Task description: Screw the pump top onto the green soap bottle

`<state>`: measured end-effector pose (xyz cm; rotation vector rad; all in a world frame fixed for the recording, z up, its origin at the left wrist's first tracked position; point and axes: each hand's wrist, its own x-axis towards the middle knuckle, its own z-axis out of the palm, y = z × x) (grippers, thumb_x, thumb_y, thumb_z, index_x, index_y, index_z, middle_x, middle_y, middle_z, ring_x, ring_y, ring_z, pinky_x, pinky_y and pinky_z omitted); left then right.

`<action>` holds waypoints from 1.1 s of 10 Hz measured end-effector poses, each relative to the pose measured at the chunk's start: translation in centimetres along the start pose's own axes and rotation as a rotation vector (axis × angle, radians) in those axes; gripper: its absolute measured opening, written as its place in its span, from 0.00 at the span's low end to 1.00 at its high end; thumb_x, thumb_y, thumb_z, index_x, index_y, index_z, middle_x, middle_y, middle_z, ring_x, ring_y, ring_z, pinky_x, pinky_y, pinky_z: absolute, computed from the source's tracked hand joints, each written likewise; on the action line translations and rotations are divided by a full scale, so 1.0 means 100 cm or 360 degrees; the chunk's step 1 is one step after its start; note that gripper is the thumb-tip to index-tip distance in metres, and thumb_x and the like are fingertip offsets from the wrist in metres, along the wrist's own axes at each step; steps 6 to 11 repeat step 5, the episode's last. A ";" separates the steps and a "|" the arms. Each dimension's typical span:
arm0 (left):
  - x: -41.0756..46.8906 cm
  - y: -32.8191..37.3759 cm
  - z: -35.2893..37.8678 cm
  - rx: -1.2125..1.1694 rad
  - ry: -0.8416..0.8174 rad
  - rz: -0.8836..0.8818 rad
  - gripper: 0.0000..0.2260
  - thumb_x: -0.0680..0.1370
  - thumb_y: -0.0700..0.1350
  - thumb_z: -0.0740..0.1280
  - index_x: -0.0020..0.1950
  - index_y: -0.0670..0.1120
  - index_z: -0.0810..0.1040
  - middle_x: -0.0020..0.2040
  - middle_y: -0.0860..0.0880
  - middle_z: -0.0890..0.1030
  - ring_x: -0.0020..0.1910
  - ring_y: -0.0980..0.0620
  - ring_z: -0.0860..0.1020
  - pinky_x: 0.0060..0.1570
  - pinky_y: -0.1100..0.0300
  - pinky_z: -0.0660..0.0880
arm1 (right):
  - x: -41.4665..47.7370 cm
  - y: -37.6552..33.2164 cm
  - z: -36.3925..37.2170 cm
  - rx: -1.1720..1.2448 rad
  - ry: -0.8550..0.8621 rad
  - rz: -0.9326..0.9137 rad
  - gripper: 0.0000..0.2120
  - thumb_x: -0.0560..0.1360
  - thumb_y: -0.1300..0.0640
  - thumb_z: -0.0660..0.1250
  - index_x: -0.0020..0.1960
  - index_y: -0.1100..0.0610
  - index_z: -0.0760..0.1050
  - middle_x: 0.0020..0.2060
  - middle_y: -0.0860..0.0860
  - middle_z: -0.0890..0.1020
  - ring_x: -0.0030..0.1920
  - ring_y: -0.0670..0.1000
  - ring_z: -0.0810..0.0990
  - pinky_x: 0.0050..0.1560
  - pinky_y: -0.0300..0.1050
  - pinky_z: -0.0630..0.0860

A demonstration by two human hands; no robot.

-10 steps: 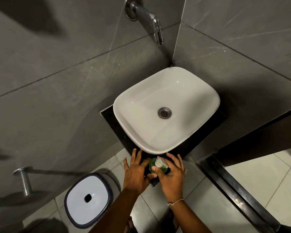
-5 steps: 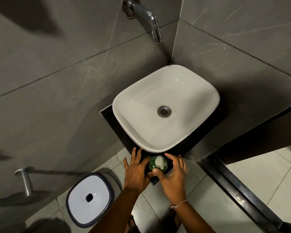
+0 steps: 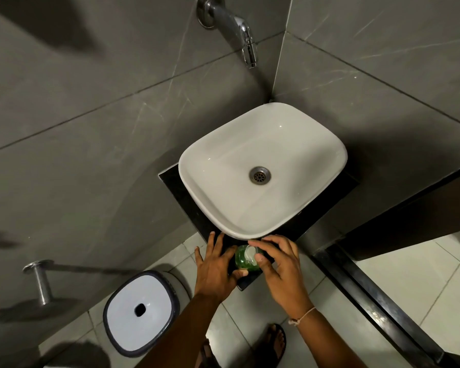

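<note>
Far to my left a metal wall peg point(image 3: 39, 281) sticks out of the grey tile, and below it on the floor stands a white bin point(image 3: 140, 312) with a dark rim and a slot in its lid. My left hand point(image 3: 215, 268) lies with the fingers spread flat on the black counter point(image 3: 175, 184), its thumb curled in against the lower side of the green soap bottle point(image 3: 241, 260); it steadies the bottle from the side more than it wraps it. The bottle stands upright on the front corner of the counter, just beside the near rim of the white sink point(image 3: 197, 166). The white pump top point(image 3: 250, 254) sits on its neck; I cannot tell how far it is threaded on. My right hand point(image 3: 283, 264) arches over the bottle, forefinger and thumb pinched narrow on the pump top. A string bracelet point(image 3: 302, 316) circles that wrist. Above the sink a chrome tap point(image 3: 246, 35) juts from the wall.
</note>
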<state>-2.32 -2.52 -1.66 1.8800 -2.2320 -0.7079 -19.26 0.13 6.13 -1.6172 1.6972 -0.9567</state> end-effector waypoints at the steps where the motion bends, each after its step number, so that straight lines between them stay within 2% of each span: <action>1: 0.001 0.001 0.001 0.0011 -0.0004 -0.0005 0.28 0.71 0.58 0.71 0.69 0.59 0.67 0.80 0.49 0.53 0.78 0.46 0.42 0.72 0.30 0.46 | 0.001 -0.002 0.003 0.0035 -0.0012 0.0023 0.13 0.74 0.52 0.67 0.57 0.41 0.79 0.56 0.43 0.75 0.62 0.45 0.69 0.64 0.51 0.72; 3: 0.001 -0.002 0.005 0.0018 -0.0013 -0.0012 0.29 0.71 0.59 0.71 0.70 0.59 0.66 0.80 0.49 0.54 0.78 0.47 0.42 0.72 0.30 0.47 | 0.002 -0.002 0.002 0.0013 -0.0009 0.0033 0.13 0.74 0.53 0.68 0.57 0.41 0.79 0.56 0.41 0.76 0.63 0.47 0.70 0.64 0.54 0.71; 4: 0.000 0.001 0.001 0.0018 -0.0021 -0.0006 0.31 0.71 0.62 0.70 0.71 0.59 0.64 0.80 0.49 0.53 0.78 0.46 0.42 0.72 0.30 0.46 | 0.000 -0.004 0.000 0.0038 -0.0011 0.0036 0.15 0.76 0.54 0.67 0.62 0.43 0.77 0.58 0.43 0.77 0.63 0.46 0.69 0.66 0.51 0.70; 5: -0.005 -0.006 0.004 0.0046 -0.0081 -0.0033 0.39 0.69 0.65 0.70 0.75 0.57 0.56 0.80 0.49 0.49 0.78 0.47 0.41 0.72 0.32 0.44 | -0.004 -0.012 -0.007 0.0256 0.0115 0.0173 0.17 0.79 0.51 0.62 0.66 0.41 0.71 0.57 0.44 0.78 0.62 0.40 0.69 0.62 0.40 0.68; 11: -0.005 -0.006 0.004 0.0046 -0.0081 -0.0033 0.39 0.69 0.65 0.70 0.75 0.57 0.56 0.80 0.49 0.49 0.78 0.47 0.41 0.72 0.32 0.44 | -0.004 -0.012 -0.007 0.0256 0.0115 0.0173 0.17 0.79 0.51 0.62 0.66 0.41 0.71 0.57 0.44 0.78 0.62 0.40 0.69 0.62 0.40 0.68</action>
